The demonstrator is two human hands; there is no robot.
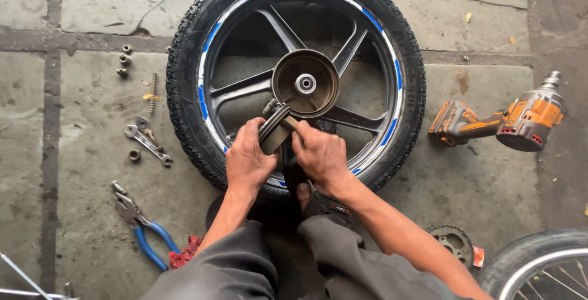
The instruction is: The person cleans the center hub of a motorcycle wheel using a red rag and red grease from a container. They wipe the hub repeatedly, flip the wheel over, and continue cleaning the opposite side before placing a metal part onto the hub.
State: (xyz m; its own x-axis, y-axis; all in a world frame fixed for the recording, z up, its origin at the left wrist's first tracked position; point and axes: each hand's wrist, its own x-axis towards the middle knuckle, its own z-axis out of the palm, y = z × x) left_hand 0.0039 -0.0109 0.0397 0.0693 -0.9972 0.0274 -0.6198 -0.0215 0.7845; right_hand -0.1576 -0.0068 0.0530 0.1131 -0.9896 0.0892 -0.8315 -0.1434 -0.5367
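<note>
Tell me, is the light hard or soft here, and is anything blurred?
Head view: soft, even light, only a faint shadow beside the drill; mild glare on the hub; hands, tyre and pliers are sharp; straight floor joints bend slightly near the edges.

Concrete floor [92, 226] with a wheel and scattered tools

A black-tyred motorcycle wheel [296, 79] with blue rim stripes lies flat on the stained, jointed slabs. To its left sit three small nuts [125, 59], a spring [152, 85], a double-ended spanner [147, 145] and, nearer the viewer, blue-handled pliers [142, 226] beside a red rag [185, 253]. To its right lies an orange cordless impact driver [502, 122]; a sprocket [452, 242] and a spoked wheel [542, 266] rest at lower right.
</note>
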